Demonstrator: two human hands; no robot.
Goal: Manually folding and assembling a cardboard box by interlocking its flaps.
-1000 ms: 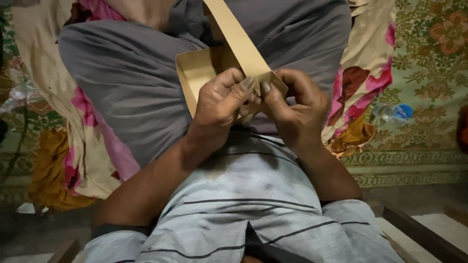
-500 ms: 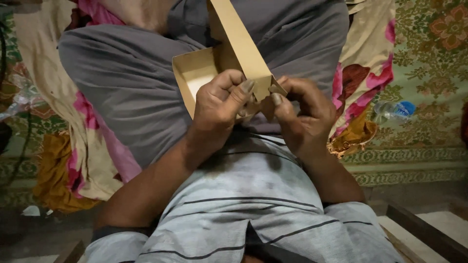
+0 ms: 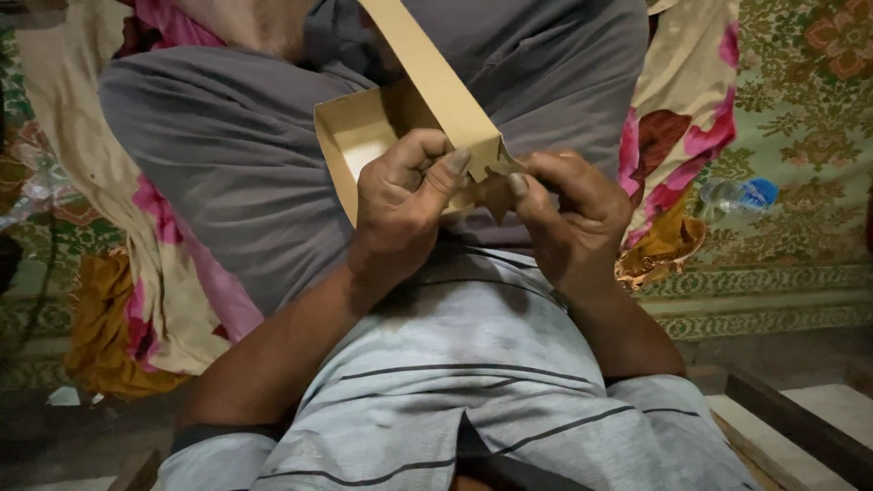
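Observation:
A flat-folded tan cardboard box [image 3: 364,136] rests on my lap against grey cloth [image 3: 227,173]. A long tan flap [image 3: 427,73] rises from it toward the top of the view. My left hand [image 3: 400,205] grips the box's near edge, thumb pressed on the flap's lower end. My right hand [image 3: 568,214] pinches a small notched brown tab [image 3: 496,186] at the flap's corner. Both hands touch the cardboard, close together. The box's underside is hidden.
A floral pink-and-cream fabric [image 3: 668,145] drapes on both sides of my legs. A clear plastic bottle with a blue cap [image 3: 738,194] lies on the patterned green carpet [image 3: 800,109] at right. A wooden edge [image 3: 791,418] runs at the lower right.
The hands shifted slightly right and down on the cardboard. The right fingers moved from over the folded corner to pinching the small tab, which now shows between the hands.

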